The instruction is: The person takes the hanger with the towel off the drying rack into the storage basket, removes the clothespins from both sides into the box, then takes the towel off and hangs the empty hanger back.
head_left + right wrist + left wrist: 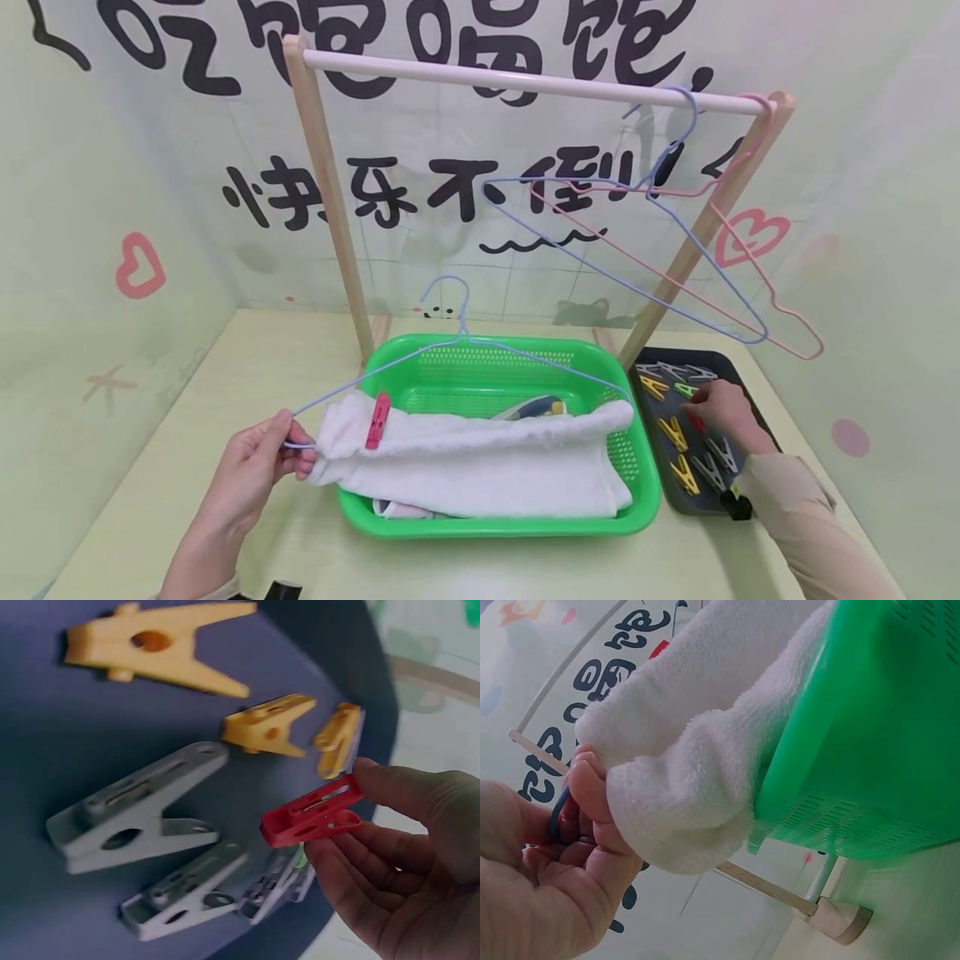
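Observation:
My left hand (258, 458) pinches the left corner of a blue wire hanger (463, 329). Folded over the hanger's lower bar is a white towel (480, 479), fastened near its left end by a red clothespin (378, 421). The towel hangs across the front of a green basket (420, 527). In the left wrist view, the fingers of that hand touch the towel's end. Over a dark tray (45, 772), my right hand (405, 855) pinches a second red clothespin (311, 814) between thumb and fingers. Yellow and grey clothespins lie around it in the tray.
A drying rack with a white bar (525, 81) stands behind the basket. On its right end hang another blue hanger (675, 212) and a pink hanger (776, 304). More cloth (528, 408) lies inside the basket. A green clothespin (684, 388) is in the tray.

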The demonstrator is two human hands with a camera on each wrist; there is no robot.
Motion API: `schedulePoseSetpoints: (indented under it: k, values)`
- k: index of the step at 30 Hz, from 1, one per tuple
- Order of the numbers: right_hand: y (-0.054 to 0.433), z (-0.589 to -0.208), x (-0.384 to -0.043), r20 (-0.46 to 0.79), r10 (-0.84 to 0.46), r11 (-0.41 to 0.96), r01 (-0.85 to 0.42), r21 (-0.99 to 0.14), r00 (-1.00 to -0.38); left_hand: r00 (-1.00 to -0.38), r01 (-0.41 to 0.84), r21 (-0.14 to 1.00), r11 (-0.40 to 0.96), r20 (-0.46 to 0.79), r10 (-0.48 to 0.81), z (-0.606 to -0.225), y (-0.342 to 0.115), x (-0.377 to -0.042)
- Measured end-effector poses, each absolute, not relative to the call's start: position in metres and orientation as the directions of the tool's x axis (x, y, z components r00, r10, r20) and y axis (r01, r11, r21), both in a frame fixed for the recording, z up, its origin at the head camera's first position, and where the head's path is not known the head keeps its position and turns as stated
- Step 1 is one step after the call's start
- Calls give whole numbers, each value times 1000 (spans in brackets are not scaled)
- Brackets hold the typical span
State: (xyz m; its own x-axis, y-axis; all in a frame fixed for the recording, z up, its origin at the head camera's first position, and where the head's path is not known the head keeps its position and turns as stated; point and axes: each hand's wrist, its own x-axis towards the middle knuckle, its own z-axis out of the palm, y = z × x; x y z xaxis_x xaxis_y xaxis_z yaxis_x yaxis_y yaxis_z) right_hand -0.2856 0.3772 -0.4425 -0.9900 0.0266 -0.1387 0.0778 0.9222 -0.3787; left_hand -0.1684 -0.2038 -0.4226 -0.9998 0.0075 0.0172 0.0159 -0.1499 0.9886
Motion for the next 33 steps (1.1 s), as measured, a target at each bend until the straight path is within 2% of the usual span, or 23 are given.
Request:
schedulePoseSetpoints:
  k: [4,22,29,33]
  values:
    - [379,-450,-288,-176,70,917,133,-376,-982,-1000,28,988,-152,30,11,-422,-203,-168]
    - [379,-465,-289,-197,128,904,196,-380,-972,-999,25,986,-165,29,22,-421,-203,-170]
    - [377,-463,-289,-186,105,918,167,-360,-977,-999,39,984,-173,42,14,-422,-203,-169]
    - [375,-452,-287,-228,91,918,171,-359,-969,-999,36,984,-177,40,17,-422,-203,-170]
